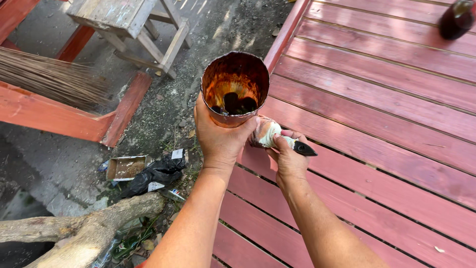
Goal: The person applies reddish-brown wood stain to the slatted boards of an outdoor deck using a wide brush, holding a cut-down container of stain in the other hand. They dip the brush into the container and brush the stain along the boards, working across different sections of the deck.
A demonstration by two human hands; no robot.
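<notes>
Decking: red-painted wooden planks [377,99], far right.
Left hand [220,139]: grips paint-stained can [235,89]; keep it level.
Right hand [289,156]: closed around paintbrush [277,139]; load lightly.

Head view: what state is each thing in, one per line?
Rusty open-topped metal can: held upright in left hand, orange-stained inside, dark liquid at the bottom.
Paint-smeared brush with black handle: gripped in right hand, lying sideways beside the can.
Red slatted wooden deck: coated red, finish uneven.
Dark bottle: resting on the deck.
Weathered wooden stool: standing upright.
</notes>
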